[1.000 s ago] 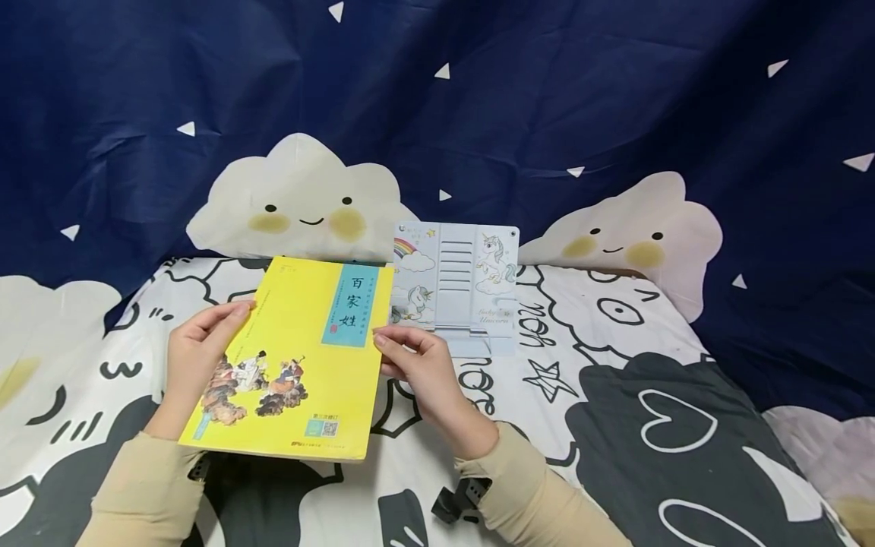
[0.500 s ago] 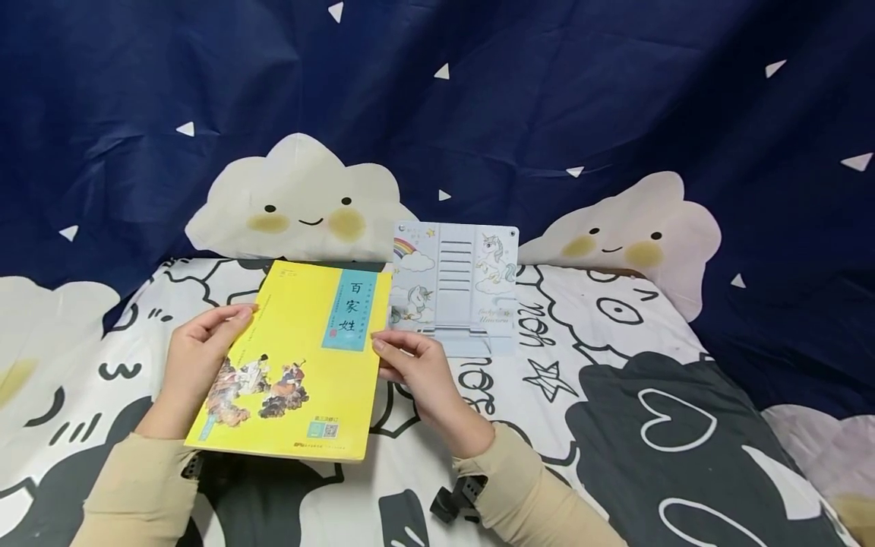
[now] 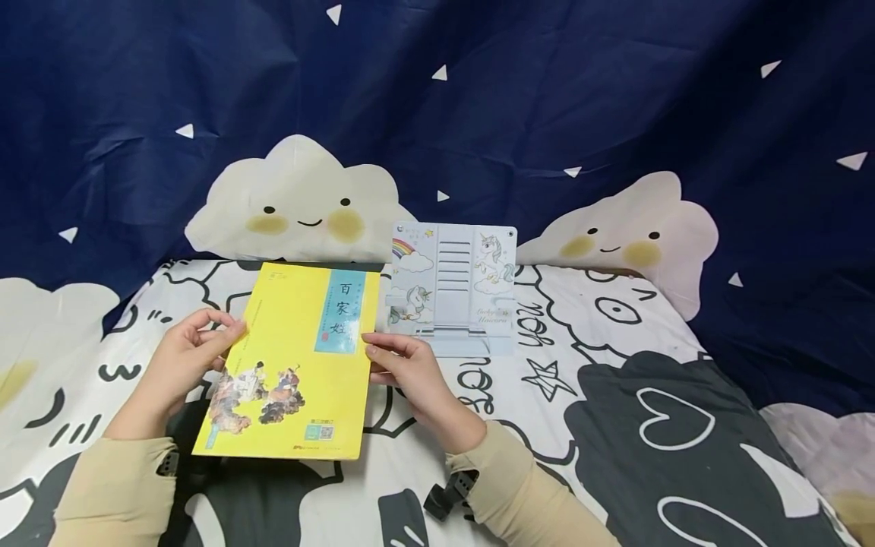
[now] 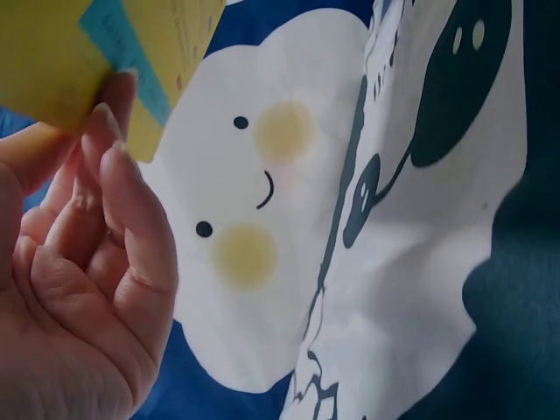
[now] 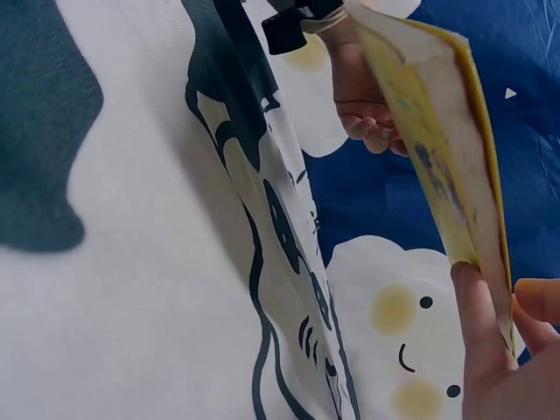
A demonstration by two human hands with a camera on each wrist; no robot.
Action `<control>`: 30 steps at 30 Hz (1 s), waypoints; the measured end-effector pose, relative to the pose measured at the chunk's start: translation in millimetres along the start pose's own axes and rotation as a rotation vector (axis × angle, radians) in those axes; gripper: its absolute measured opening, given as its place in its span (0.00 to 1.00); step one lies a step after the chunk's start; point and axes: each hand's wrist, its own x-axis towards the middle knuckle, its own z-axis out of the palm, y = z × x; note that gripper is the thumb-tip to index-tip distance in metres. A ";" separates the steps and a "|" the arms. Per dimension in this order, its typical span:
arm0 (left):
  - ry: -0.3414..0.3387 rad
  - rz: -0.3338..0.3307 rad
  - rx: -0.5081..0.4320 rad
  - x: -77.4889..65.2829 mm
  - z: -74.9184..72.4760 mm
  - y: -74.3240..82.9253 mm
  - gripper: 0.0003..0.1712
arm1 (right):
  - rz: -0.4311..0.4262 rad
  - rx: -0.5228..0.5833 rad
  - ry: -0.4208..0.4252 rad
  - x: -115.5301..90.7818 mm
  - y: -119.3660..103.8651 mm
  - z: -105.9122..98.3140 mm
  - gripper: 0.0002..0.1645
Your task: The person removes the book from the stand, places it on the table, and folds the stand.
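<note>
A yellow book (image 3: 301, 365) with a blue title strip and printed figures on its cover is held up, its front facing the head camera. My left hand (image 3: 187, 361) pinches its left edge between thumb and fingers; the left wrist view shows these fingers (image 4: 127, 192) curled at the book's edge. On the opposite edge my right hand (image 3: 417, 380) pinches the book between thumb and fingers. From the right wrist view, the book (image 5: 446, 149) appears edge-on, its page block showing. Just behind its right side stands a pale book stand (image 3: 454, 281) printed with unicorns.
A black-and-white patterned cloth (image 3: 519, 425) covers the surface under the stand and book. Behind it hangs a dark blue curtain (image 3: 513, 114) with smiling clouds. Each sleeve has a dark wrist device, the right one (image 3: 451, 494) hanging below the forearm.
The book has shifted slightly left and turned a little more upright in the head view. Both hands have moved left with it, and a gap now shows between book and stand.
</note>
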 end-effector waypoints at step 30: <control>-0.106 -0.131 0.250 3.8 -16.3 -16.0 0.34 | 0.089 0.034 -0.012 14.9 17.9 6.4 0.25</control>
